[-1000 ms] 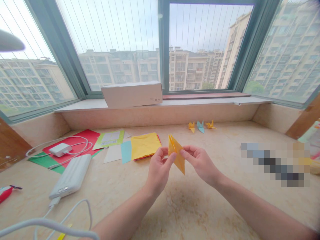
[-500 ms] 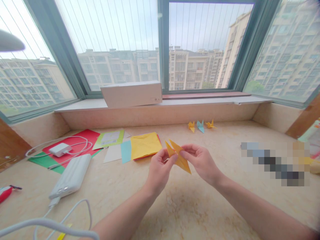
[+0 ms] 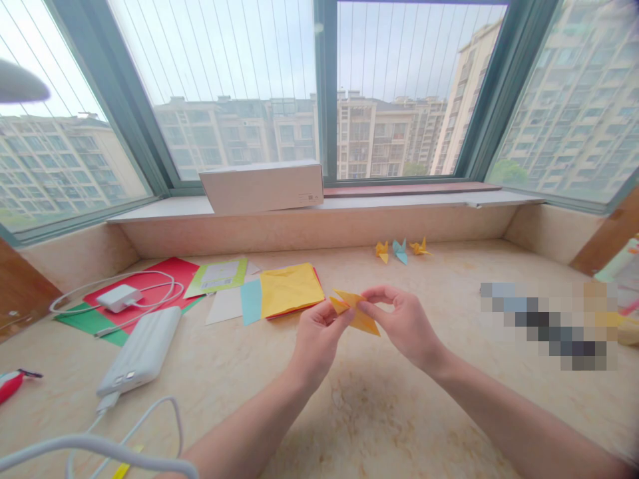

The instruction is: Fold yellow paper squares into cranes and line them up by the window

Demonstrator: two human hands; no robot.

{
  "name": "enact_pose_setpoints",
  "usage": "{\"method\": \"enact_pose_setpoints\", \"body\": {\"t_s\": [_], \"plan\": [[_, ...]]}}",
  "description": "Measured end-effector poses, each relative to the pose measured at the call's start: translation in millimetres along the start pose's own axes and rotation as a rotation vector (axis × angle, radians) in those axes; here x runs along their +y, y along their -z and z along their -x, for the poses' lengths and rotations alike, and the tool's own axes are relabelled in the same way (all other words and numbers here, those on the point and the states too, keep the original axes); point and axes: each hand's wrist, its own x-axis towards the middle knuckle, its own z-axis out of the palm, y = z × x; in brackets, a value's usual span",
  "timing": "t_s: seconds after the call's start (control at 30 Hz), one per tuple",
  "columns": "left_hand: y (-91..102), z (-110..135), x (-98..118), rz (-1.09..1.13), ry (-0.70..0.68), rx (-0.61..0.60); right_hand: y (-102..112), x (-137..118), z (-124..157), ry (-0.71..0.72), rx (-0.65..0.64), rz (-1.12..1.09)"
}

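Note:
A folded piece of yellow origami paper [image 3: 365, 322] is held just above the tabletop, its pointed flaps turned up and to the left. My left hand [image 3: 319, 334] pinches its left side between thumb and fingers. On the other side, my right hand [image 3: 399, 320] grips the upper right edge, thumb toward me. Fingers cover part of the folds. Behind my left hand lies a stack of yellow paper sheets [image 3: 292, 290] with a light blue sheet [image 3: 251, 303] sticking out. Farther back stand a blue paper crane [image 3: 400, 250] and two yellow paper cranes [image 3: 382, 251].
To the left lie a white power bank [image 3: 144, 352], a charger [image 3: 120, 299] with looping cable, and red paper [image 3: 167, 283] over green paper [image 3: 90, 324]. A red-handled tool [image 3: 10, 384] sits at the left edge. A white box [image 3: 262, 188] rests on the windowsill. Something pixelated lies right.
The folded yellow paper has tilted, its upper points now lower and its lower tip slightly raised. Both hands keep their pinch in nearly the same place.

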Motion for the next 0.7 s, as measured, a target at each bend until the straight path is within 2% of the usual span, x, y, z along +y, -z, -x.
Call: {"method": "enact_pose_setpoints", "body": {"t_s": [0.27,0.47,0.57,0.7], "plan": [[-3.1,3.9,1.3,0.039,0.015,-0.031,0.8,-1.3,-0.5,0.079,0.021,0.126],[-3.5,4.4,3.1,0.044,0.025,0.044,-2.4,2.1,1.4,0.211,0.007,0.107],[-3.7,3.7,4.3,0.073,0.029,0.09,-4.6,3.8,3.3,0.289,0.046,0.122],[-3.9,3.8,3.8,0.085,0.028,0.117,-4.9,4.6,5.2,0.325,0.09,0.186]]}}
